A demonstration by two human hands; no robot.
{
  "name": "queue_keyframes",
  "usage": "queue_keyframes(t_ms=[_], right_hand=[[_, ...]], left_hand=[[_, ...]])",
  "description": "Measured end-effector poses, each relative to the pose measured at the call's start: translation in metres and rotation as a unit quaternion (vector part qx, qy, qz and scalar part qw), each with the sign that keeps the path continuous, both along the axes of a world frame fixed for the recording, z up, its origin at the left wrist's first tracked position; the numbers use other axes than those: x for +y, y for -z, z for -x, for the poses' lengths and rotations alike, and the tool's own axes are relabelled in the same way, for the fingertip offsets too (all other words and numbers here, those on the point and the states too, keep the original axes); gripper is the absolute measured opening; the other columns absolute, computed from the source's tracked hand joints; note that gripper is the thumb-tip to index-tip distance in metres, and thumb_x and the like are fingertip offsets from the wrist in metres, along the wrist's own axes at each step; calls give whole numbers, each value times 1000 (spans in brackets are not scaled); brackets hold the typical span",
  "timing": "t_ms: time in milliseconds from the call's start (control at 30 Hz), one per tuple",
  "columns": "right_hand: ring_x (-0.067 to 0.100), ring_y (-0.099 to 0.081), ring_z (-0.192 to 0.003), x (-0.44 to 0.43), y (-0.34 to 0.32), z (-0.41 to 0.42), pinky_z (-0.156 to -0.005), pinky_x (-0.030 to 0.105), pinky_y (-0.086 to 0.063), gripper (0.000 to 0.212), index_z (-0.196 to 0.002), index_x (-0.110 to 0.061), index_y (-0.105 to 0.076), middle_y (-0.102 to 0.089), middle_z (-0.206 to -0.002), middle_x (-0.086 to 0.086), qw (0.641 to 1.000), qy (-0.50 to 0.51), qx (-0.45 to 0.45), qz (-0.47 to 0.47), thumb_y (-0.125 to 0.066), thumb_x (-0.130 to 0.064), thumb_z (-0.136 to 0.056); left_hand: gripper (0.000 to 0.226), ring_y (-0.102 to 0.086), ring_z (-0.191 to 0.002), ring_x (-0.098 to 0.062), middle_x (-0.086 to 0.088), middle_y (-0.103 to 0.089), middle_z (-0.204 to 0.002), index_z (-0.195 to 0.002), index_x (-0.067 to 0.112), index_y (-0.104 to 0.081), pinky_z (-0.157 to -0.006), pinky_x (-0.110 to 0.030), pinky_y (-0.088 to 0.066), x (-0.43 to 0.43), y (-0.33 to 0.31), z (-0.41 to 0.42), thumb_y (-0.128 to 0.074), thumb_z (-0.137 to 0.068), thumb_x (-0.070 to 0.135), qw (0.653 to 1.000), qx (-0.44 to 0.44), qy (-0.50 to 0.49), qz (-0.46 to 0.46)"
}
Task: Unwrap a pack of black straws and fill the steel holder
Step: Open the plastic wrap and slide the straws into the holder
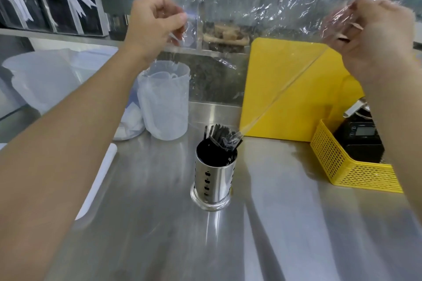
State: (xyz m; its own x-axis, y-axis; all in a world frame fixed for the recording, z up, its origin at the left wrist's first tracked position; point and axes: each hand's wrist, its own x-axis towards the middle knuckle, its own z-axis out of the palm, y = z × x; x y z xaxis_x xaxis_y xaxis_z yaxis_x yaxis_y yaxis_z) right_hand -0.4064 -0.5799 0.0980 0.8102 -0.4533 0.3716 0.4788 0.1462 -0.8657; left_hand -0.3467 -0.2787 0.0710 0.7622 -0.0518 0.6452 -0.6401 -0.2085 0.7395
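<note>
A perforated steel holder (214, 180) stands upright on the steel counter (285, 223), with black straws (219, 137) sticking out of its top. A clear plastic wrapper (262, 7) is stretched wide above it. My left hand (155, 23) pinches the wrapper's left edge and my right hand (376, 36) grips its right edge, both raised well above the holder. A lower corner of the wrapper reaches down to the straw tops and clings around them.
A yellow cutting board (296, 89) leans behind the holder. A yellow mesh basket (347, 166) with a black scale stands at right. Translucent plastic jugs (164, 100) sit at back left, and a white board (100, 173) lies at left.
</note>
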Motion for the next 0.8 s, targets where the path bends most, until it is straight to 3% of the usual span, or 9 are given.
queue_keyframes(t_ms=[167,267,400,533,633,733,800], right_hand=[[16,-63,-51,-34,-8,-1,-56,28,-55,23,-76,-10,-50,-62,-49,-1,998,20,11,-66,-50,-23,-95],[15,-61,-53,-68,-11,1,-54,26,-52,24,-76,-13,-50,-60,-55,-2,998,23,-17,-59,-51,-29,-94],[11,-64,-65,-110,-2,30,-67,28,-52,21,-85,-15,-53,-64,-67,-6,998,42,-45,14,-52,-35,-91],[11,-60,-78,-139,18,74,-74,24,-51,20,-83,-26,-58,-63,-78,-6,974,155,-45,156,-53,-45,-89],[13,-60,-74,-167,38,88,-67,26,-47,13,-74,-26,-61,-67,-77,-7,984,153,-65,67,-65,-33,-83],[-3,-54,-58,-198,62,111,-57,12,-43,21,-90,-20,-58,-63,-66,-18,986,119,-14,113,-72,-29,-76],[-1,-43,-46,-206,82,129,-48,13,-37,18,-80,-22,-66,-58,-57,-16,996,27,33,80,-77,-22,-66]], left_hand=[[14,-60,-51,-7,13,-65,-54,-72,19,-59,-51,-26,-52,-27,-27,6,-62,-82,11,999,-38,32,-22],[15,-58,-48,-4,15,-64,-51,-72,18,-57,-52,-26,-51,-51,-42,11,-62,-83,11,996,-62,54,-33],[17,-56,-51,1,15,-61,-53,-71,22,-54,-55,-26,-49,-92,-46,16,-60,-82,12,991,-105,79,-39],[21,-56,-69,-5,8,-57,-72,-72,29,-53,-72,-28,-49,-134,-22,17,-62,-81,12,986,-123,99,-56],[21,-52,-72,-1,13,-57,-72,-70,31,-56,-75,-29,-46,-158,2,17,-66,-77,13,988,-87,115,-53],[25,-56,-85,-16,19,-58,-80,-68,42,-63,-85,-42,-44,-177,30,17,-68,-70,17,989,-12,127,-73],[32,-53,-97,-38,12,-53,-88,-72,41,-67,-91,-46,-42,-189,54,17,-68,-74,9,985,42,112,-123]])
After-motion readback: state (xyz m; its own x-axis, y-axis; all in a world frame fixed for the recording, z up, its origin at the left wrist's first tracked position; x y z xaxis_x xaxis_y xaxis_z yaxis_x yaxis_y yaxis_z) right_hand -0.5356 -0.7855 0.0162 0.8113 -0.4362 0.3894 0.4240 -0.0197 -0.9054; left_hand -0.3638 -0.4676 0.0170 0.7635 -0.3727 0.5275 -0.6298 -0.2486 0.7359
